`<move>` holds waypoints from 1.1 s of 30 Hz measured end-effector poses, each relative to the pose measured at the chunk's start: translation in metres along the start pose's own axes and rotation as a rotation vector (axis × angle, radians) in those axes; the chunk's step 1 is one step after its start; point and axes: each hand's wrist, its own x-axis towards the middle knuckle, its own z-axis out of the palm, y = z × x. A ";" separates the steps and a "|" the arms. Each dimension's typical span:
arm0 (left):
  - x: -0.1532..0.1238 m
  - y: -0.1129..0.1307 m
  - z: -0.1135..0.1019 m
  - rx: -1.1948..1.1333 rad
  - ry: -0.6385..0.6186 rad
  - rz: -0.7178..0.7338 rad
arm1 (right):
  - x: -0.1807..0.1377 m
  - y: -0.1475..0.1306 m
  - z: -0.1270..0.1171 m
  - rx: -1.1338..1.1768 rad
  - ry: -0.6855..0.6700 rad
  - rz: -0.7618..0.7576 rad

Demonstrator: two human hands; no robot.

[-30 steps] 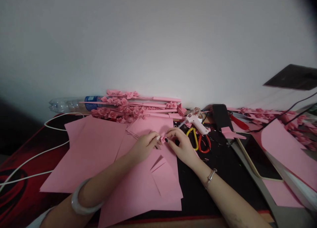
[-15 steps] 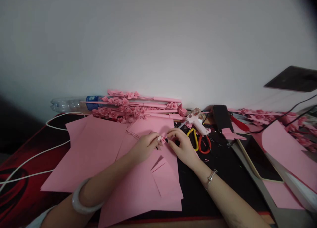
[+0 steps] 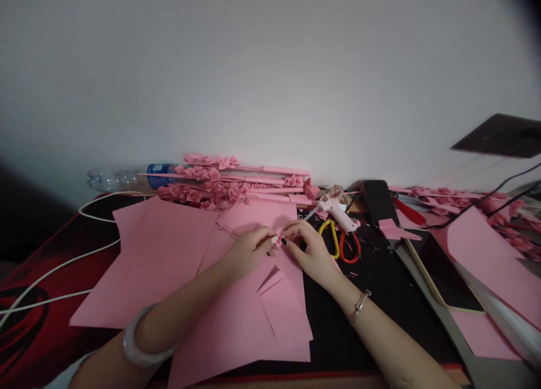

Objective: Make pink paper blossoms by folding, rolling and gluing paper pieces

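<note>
Behind the desk point(image 3: 338, 382), a pale wall point(image 3: 253, 79) is rising; over pink sheets point(image 3: 236, 310), the left hand point(image 3: 249, 251) and right hand point(image 3: 313, 252), nearly closed, are pinching a small paper flower point(image 3: 279, 241) near the glue gun point(image 3: 339, 210).

Wood-edged bench point(image 3: 338, 382) carries flat black-and-red mat point(image 3: 372, 332); on mat: flat pink paper sheets point(image 3: 164, 253), pale plastic glue gun point(image 3: 340, 212), yellow-and-red looped handles point(image 3: 336, 245).

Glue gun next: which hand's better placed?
Right, I'd say. The right hand is nearer the glue gun, whose handle points toward that side. The left hand is farther off. Both hands hold the small pink paper piece.
</note>
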 end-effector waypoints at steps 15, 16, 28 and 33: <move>0.000 0.000 -0.001 0.012 -0.005 -0.010 | 0.001 -0.001 0.000 -0.008 -0.009 0.006; 0.000 0.000 0.000 0.010 -0.004 -0.006 | 0.001 -0.001 -0.001 -0.009 -0.010 0.005; 0.000 -0.001 0.000 0.011 -0.004 0.006 | 0.001 -0.003 -0.001 -0.023 -0.008 -0.002; 0.000 0.001 0.000 0.016 0.000 -0.006 | 0.001 -0.002 -0.001 -0.011 -0.011 0.006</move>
